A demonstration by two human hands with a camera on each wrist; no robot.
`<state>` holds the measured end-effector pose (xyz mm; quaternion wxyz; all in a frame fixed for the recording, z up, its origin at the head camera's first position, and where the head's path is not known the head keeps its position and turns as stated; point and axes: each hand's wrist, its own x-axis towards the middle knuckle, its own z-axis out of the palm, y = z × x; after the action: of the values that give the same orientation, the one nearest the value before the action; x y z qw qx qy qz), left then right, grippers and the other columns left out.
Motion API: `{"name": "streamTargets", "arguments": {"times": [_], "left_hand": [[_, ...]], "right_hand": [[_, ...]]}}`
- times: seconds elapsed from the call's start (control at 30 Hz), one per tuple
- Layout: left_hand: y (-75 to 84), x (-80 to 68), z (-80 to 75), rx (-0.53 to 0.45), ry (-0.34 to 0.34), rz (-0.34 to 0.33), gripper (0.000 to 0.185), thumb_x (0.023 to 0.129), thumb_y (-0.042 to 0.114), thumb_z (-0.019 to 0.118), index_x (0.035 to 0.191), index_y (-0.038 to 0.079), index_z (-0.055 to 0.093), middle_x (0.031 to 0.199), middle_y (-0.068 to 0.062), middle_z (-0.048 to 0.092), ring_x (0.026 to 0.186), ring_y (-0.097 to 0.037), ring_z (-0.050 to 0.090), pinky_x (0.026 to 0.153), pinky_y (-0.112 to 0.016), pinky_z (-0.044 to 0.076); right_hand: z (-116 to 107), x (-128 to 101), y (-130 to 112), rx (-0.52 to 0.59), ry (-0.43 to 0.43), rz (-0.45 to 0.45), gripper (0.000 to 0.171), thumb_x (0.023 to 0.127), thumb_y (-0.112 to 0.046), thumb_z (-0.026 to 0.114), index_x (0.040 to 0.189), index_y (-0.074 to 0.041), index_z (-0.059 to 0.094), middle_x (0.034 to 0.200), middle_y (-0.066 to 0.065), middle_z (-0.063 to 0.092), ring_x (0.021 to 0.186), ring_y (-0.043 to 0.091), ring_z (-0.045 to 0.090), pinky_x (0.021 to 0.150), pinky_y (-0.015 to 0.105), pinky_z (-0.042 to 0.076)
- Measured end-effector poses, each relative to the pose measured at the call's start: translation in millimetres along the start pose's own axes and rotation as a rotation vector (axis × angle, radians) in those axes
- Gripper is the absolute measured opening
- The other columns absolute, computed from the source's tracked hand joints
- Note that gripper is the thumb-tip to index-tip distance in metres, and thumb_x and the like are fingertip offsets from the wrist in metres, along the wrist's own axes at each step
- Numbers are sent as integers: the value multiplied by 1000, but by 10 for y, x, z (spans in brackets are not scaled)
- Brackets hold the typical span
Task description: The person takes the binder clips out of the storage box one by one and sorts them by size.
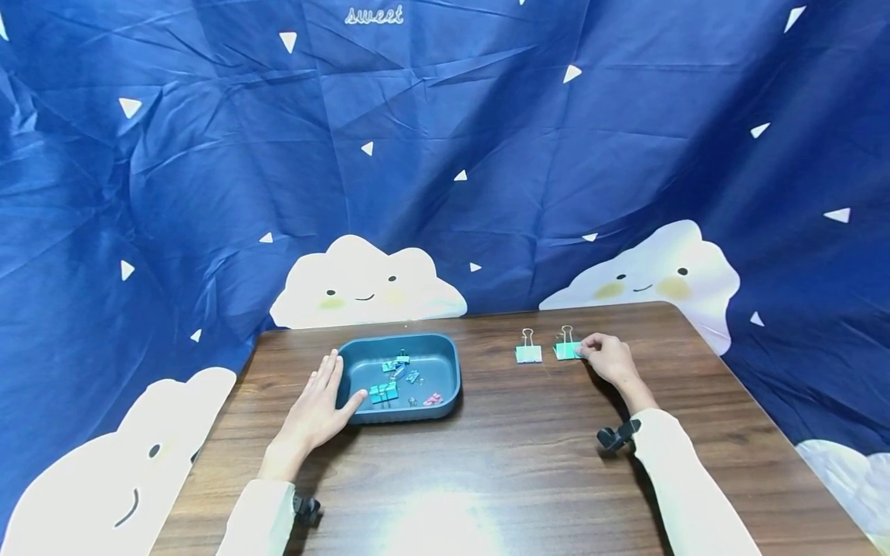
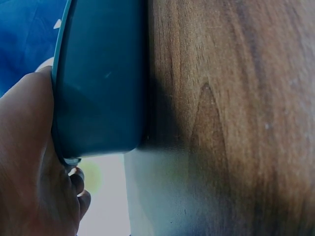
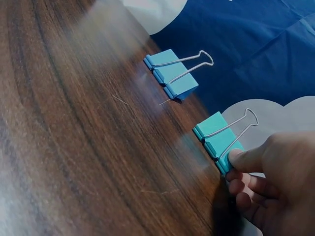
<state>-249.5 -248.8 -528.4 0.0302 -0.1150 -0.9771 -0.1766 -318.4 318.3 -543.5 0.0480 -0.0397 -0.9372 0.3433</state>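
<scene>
Presently pinching, with the fingertips [image 3: 241,158] of the right hand [image 1: 608,359], the near corner of a green clip [image 1: 568,350] – thumb on top, the other fingers curled beneath, as seen from the right wrist. Resting flat on the wooden table [image 1: 521,479], that clip, wire handles up and pointing away, just beside a second green clip [image 1: 528,354] laid the same way, the two apart and side by side. Behind the fingers: knuckles low, wrist near the tabletop, forearm in a pale sleeve stretched forward and a little to the right.

Over on the other side, flat and relaxed: the left hand [image 1: 316,409], fingers straight along the left wall of a blue tray [image 1: 455,363], thumb touching its front corner, gripping nothing. Wrist down on the wood, sleeve trailing back toward the body. Inside the tray, a loose scatter of small clips [image 1: 389,386] – mostly blue-green, one or two pink.

By the look of it, at the setting-down or squaring-up of a clip in a row to the right of the tray, with the tray steadied meanwhile. Calls next, most likely, for a clean release without nudging the clip out of line with its neighbour, then a reach across to the tray – small pieces there, lying close together, so a careful fingertip pick.
</scene>
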Motion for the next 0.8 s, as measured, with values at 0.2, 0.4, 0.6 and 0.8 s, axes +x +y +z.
{"name": "streamTargets", "arguments": {"times": [0.2,0.4,0.6,0.8], "left_hand": [[-1,-5,-4,-3,5,0,100,106,68,47,168,-4,18,179,-20,11,166,-41,15,136,-57,17],[5,10,-5,-4,-2,-1,96,107,61,51,168,-4,18,179,-21,11,166,-42,14,135,-59,18],[10,11,0,-4,-5,-4,96,107,63,50,168,-4,18,179,-20,10,167,-40,12,136,-57,17],[12,-2,-2,-6,1,-3,95,107,59,54,168,-4,18,179,-20,11,166,-40,13,136,-57,18]], "right_hand": [[-11,-7,-6,-6,-7,-9,25,105,-21,65,114,1,73,106,22,75,99,39,65,91,54,52],[-29,-19,7,0,-10,1,26,105,-21,64,115,1,74,107,22,75,97,37,65,86,47,51],[-40,-24,20,13,1,5,26,106,-23,64,113,-1,74,92,15,77,88,26,68,81,36,48],[-75,-75,-13,40,33,5,24,107,-22,61,109,-3,75,84,9,77,75,12,65,74,29,47]]}}
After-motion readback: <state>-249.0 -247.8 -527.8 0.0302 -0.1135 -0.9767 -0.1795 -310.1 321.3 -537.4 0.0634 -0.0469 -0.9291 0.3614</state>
